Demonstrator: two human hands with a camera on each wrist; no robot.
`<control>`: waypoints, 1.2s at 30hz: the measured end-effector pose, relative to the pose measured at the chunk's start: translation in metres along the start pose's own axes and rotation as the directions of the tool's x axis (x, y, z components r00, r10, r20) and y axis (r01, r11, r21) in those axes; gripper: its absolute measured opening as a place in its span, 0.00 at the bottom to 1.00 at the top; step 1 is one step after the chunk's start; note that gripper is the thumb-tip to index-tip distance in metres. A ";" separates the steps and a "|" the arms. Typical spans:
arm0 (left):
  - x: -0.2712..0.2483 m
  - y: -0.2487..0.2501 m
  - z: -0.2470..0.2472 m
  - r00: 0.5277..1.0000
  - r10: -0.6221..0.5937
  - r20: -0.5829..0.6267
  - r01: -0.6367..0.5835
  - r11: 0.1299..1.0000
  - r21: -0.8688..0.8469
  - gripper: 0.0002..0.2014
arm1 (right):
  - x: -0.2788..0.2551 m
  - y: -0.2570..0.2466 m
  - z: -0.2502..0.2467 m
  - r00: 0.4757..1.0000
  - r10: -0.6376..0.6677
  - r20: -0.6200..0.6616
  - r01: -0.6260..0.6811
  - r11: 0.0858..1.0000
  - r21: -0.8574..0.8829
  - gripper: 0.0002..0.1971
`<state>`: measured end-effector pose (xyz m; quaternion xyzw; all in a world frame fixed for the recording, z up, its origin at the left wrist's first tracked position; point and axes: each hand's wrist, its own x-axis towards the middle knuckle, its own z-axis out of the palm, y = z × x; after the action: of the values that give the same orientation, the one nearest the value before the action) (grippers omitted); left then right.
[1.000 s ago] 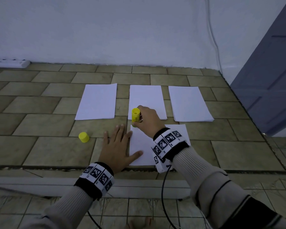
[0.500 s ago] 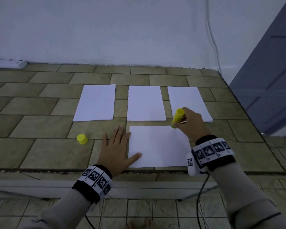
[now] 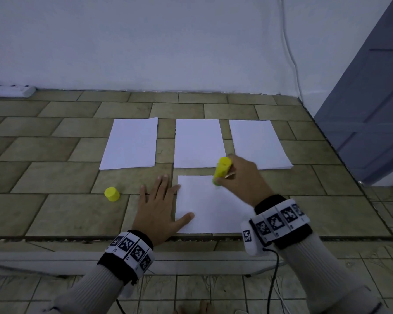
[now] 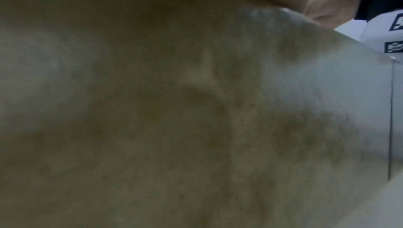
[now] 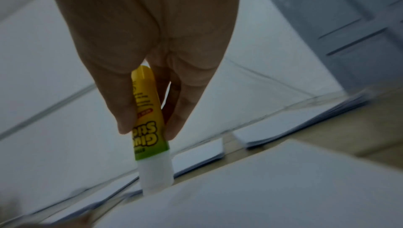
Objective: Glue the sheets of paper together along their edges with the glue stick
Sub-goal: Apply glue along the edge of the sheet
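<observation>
Floor tiles [image 3: 61, 214] carry everything in the head view: three white sheets [image 3: 197, 143] lie in a row toward the wall, and a fourth near sheet [image 3: 211, 209] lies just below the middle one. The left hand [image 3: 157, 211] lies flat, fingers straight and spread, its thumb on the near sheet's left edge. The right hand [image 3: 241, 180] grips the yellow glue stick [image 3: 221, 169], tilted, its lower end on the near sheet's far edge. A yellow cap [image 3: 112, 194] stands on the tiles left of the left hand.

The left wrist view is a blur of tile.

In the right wrist view, fingers [image 5: 122, 104] and thumb pinch the glue stick [image 5: 148, 123]; its white tip touches the near sheet [image 5: 272, 188] at its far edge.
</observation>
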<state>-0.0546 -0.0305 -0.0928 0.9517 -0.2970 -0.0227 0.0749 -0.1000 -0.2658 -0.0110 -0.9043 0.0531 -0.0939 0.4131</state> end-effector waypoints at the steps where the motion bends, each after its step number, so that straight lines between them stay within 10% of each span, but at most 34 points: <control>1: 0.000 0.000 -0.001 1.000 -0.004 0.008 0.004 1.000 0.003 0.52 | 0.000 -0.008 0.010 0.999 -0.022 0.044 0.021 0.999 0.034 0.10; 13: 0.002 0.000 0.005 1.000 -0.001 0.002 0.001 1.000 0.001 0.54 | 0.004 -0.035 0.064 0.969 -0.122 0.214 0.138 0.988 -0.064 0.13; 36: -0.002 0.002 -0.007 0.995 -0.005 0.101 0.001 1.000 0.031 0.64 | -0.040 0.037 -0.037 0.991 -0.001 -0.133 -0.013 0.994 -0.108 0.07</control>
<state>-0.0568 -0.0302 -0.0859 0.9508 -0.2993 -0.0663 0.0449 -0.1476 -0.3098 -0.0201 -0.9170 0.0882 -0.1497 0.3591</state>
